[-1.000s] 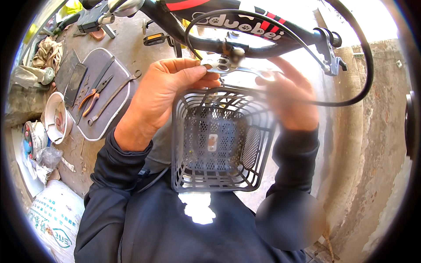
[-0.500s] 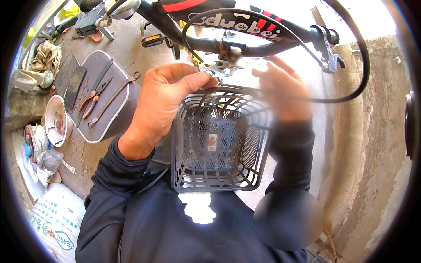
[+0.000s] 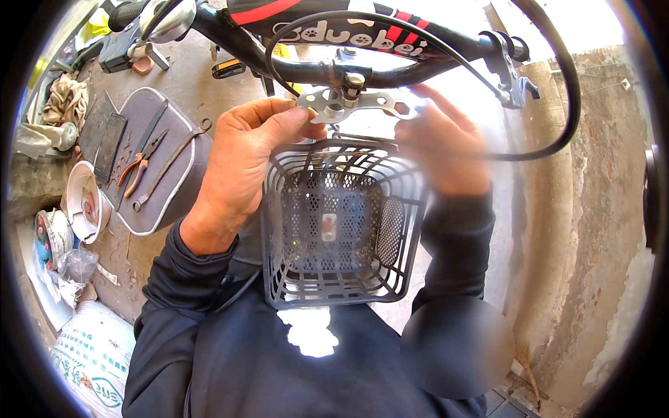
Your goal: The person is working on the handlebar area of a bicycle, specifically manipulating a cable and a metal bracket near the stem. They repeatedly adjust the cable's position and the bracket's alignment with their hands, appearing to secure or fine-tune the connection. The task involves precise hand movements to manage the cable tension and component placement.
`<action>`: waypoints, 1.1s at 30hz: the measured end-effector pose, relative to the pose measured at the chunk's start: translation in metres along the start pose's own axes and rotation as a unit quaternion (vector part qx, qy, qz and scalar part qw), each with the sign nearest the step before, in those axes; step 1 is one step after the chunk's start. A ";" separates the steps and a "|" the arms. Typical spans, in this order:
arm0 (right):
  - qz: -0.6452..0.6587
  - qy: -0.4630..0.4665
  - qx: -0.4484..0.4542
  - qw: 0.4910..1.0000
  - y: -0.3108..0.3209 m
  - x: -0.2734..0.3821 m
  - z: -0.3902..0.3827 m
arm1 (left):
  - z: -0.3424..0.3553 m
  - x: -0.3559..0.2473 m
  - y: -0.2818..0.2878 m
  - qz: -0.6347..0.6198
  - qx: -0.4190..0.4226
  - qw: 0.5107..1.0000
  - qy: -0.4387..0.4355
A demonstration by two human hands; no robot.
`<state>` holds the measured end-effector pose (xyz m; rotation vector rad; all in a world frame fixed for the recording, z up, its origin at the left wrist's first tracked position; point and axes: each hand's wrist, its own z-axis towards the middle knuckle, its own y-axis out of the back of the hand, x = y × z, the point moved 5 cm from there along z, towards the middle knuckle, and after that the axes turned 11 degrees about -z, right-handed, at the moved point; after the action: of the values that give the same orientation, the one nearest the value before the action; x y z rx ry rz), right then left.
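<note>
**Perforated metal plate (image 3: 369,102), pinched at a handlebar bolt (image 3: 354,82)**

Principal item: one flat, silvery plate with several holes, seemingly a multi-hole wrench. Lies crosswise between the two hands, just under the bolt head; whether a hole is seated on the bolt cannot be told.

Left hand (image 3: 244,150): thumb and bent forefinger grasp the plate's left end.

Right hand (image 3: 446,146): at the plate's right end, blurred, fingers curled; whether it grips or merely touches cannot be told.

Step in hand, as judged: lining the plate up with the bolt. The next move seems to call for a steady left pinch and a matching hole set squarely on the bolt head before any turning force.

Adjacent: one black plastic basket (image 3: 334,304), open side facing the wearer, its far rim just below the hands; one black handlebar (image 3: 397,75), bearing the bolt; one black cable (image 3: 573,97), looping past the right hand; one brake lever (image 3: 512,83), to the right.

Beyond: one bicycle frame (image 3: 313,14), black with red stripes; one silver bell (image 3: 171,21); one pedal (image 3: 228,68).

To the left: one grey padded board (image 3: 157,202), pale-edged, carrying orange-handled pliers (image 3: 141,172) and one long wrench (image 3: 171,167); one white bucket (image 3: 105,212) beside it; one white printed sack (image 3: 90,355), lower corner.

Far right: one weathered wall (image 3: 606,195).
</note>
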<state>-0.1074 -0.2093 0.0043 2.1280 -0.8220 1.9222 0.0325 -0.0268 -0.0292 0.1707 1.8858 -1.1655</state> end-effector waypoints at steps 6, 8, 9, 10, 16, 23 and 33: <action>-0.052 -0.003 0.020 0.998 -0.002 0.006 -0.003 | 0.000 0.001 0.002 0.008 -0.007 1.000 0.007; -0.036 0.014 0.046 0.998 -0.002 0.003 -0.002 | 0.000 0.002 0.003 0.018 -0.005 1.000 0.013; -0.092 0.001 0.000 0.996 -0.003 0.003 -0.003 | 0.000 0.002 0.004 0.016 -0.006 1.000 0.019; -0.076 -0.007 -0.006 0.997 -0.002 0.002 -0.003 | 0.001 0.003 0.005 0.013 -0.008 1.000 0.025; -0.027 -0.042 -0.087 0.995 0.019 -0.001 -0.006 | 0.000 -0.003 -0.004 0.150 0.034 0.988 -0.020; -0.011 0.114 -0.210 0.971 0.085 0.013 -0.026 | -0.017 -0.015 -0.018 0.272 -0.016 0.949 -0.157; -0.264 0.062 -0.127 0.954 0.038 0.034 -0.012 | -0.011 -0.010 -0.043 0.280 0.055 0.938 -0.195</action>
<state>-0.1360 -0.2456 0.0297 1.8140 -0.3898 1.5561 0.0099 -0.0384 0.0081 0.4696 1.2996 -0.8313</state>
